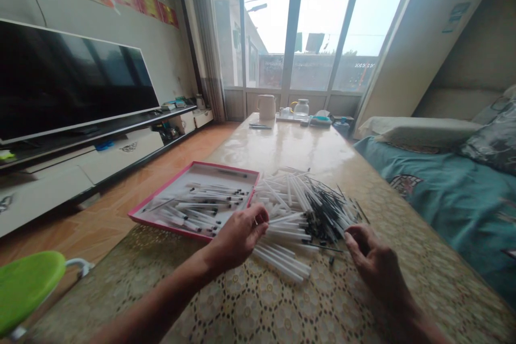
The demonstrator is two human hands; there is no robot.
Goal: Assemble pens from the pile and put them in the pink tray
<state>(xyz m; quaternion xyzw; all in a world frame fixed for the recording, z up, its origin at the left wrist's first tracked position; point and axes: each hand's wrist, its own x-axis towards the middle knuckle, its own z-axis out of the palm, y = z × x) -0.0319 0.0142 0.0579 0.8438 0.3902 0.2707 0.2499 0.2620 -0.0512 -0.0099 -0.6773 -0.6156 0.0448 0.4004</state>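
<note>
The left hand (239, 236) curls against a heap of white plastic tubes (288, 226) mid-desk (282, 145), its grip unclear. The right hand (374, 263) hangs open just beside the heap, near the desk's right edge, with a pink-rimmed tray (223, 167) at the left edge

Bright window (290, 21), glare on table (282, 142), warped edges (v. wide lens)
</note>
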